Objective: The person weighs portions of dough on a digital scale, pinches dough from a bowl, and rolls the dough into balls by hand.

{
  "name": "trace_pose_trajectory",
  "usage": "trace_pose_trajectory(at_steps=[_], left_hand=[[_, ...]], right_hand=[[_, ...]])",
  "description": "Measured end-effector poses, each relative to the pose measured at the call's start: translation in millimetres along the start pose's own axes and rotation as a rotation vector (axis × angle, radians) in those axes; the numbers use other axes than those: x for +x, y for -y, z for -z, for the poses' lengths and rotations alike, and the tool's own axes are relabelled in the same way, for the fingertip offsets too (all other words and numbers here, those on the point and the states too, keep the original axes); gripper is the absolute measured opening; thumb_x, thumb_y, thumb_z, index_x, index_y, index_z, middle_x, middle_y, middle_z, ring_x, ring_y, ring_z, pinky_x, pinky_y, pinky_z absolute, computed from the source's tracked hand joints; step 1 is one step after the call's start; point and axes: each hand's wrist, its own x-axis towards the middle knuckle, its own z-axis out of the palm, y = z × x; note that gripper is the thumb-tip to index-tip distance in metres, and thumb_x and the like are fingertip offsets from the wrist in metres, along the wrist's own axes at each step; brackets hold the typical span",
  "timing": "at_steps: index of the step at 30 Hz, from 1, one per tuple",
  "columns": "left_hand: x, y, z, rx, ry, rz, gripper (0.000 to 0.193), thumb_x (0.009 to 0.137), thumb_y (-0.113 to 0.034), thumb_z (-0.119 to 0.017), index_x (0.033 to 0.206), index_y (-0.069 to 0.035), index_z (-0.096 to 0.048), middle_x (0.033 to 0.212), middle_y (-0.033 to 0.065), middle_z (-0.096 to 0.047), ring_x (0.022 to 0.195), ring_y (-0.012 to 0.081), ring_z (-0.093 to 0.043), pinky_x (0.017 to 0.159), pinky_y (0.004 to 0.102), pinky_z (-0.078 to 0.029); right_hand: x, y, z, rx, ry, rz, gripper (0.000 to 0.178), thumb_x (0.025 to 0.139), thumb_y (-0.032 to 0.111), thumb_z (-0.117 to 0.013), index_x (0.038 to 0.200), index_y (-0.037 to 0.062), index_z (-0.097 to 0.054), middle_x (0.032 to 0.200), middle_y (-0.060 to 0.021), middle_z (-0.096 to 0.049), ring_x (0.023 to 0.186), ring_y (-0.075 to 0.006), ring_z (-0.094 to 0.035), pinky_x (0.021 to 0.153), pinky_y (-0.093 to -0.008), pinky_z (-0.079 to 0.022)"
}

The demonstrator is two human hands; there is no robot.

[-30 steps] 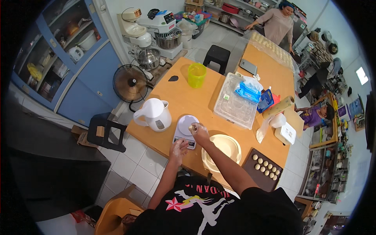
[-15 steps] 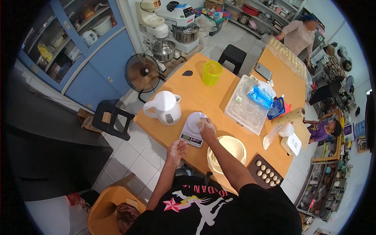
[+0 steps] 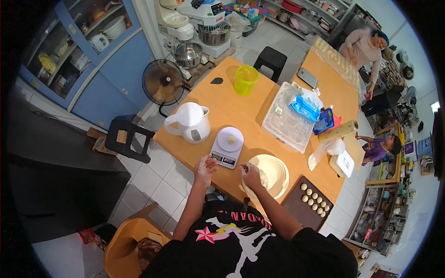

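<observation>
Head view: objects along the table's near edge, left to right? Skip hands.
White kettle → white kitchen scale with a small dough piece on its plate → cream bowl → dark brown tray bearing pale round balls.

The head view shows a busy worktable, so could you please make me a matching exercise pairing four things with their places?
Things:
1. Small dough piece
2. Dough balls
3. White jug
4. Blue packet

Places:
A. On top of the clear plastic box
B. On the round plate of the scale
C. On the table, left of the scale
D. In rows on the dark tray

Pairs: 1-B, 2-D, 3-C, 4-A
</observation>
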Motion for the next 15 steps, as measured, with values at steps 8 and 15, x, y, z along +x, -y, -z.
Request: trace_pose_trajectory(at_steps=[8,15], left_hand=[[3,3,-3,-0.005,-0.028,-0.007,0.029,0.092,-0.031,-0.055,0.111,-0.009,-0.058,0.089,0.0056,-0.065,0.082,0.0182,-0.062,0.070,0.0339,-0.051],[2,5,-2,-0.001,-0.018,0.017,0.030,0.092,-0.032,-0.054,0.113,-0.010,-0.056,0.090,0.0063,-0.064,0.084,0.0184,-0.062,0.073,0.0348,-0.050]], right_hand=[[8,-16,-1,0.029,-0.025,-0.070,0.018,0.087,0.017,-0.063,0.094,0.0019,-0.068,0.072,-0.0100,-0.065,0.063,-0.0172,-0.060,0.063,-0.0308,-0.049],[79,10,-1,-0.341,0.148,0.069,0.036,0.083,0.023,-0.066,0.115,0.0074,-0.060,0.087,-0.0115,-0.067,0.090,-0.0279,-0.064,0.080,-0.0416,-0.050]])
